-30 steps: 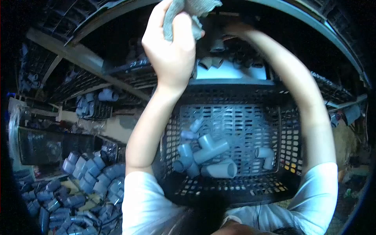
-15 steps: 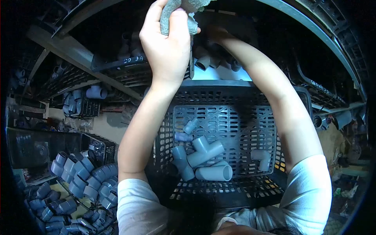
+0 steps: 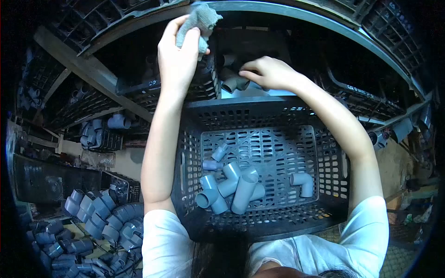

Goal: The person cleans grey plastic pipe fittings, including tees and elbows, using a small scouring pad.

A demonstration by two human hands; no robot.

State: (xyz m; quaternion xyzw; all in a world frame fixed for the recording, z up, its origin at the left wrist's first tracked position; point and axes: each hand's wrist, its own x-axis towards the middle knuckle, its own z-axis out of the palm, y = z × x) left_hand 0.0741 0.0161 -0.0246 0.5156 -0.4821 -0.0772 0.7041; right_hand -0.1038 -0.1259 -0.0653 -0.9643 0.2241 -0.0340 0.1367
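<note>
My left hand (image 3: pixel 178 51) is raised at the upper left, its fingers closed around a crumpled grey cloth (image 3: pixel 200 27). My right hand (image 3: pixel 271 73) reaches over the far rim of a black plastic basket (image 3: pixel 259 111), fingers curled and thumb pointing left. Beside its fingertips lie grey pipe fittings (image 3: pixel 233 83) on the shelf; whatever is under the palm is hidden. Inside the basket, a cluster of grey tee fittings (image 3: pixel 228 185) and a tubular piece (image 3: pixel 244 192) sits at the left. An elbow fitting (image 3: pixel 303 183) lies apart at the right.
Shelves with black crates (image 3: pixel 162 92) surround the basket left and right. A metal shelf edge (image 3: pixel 278 10) curves across the top. Piles of grey fittings (image 3: pixel 104 215) lie at the lower left. Another crate of fittings (image 3: pixel 103 132) stands at mid left.
My right hand has come back from the dark shelf to just beyond the basket's rim. My left hand has shifted left with the cloth. Fittings in the basket have rolled, and the view has shifted.
</note>
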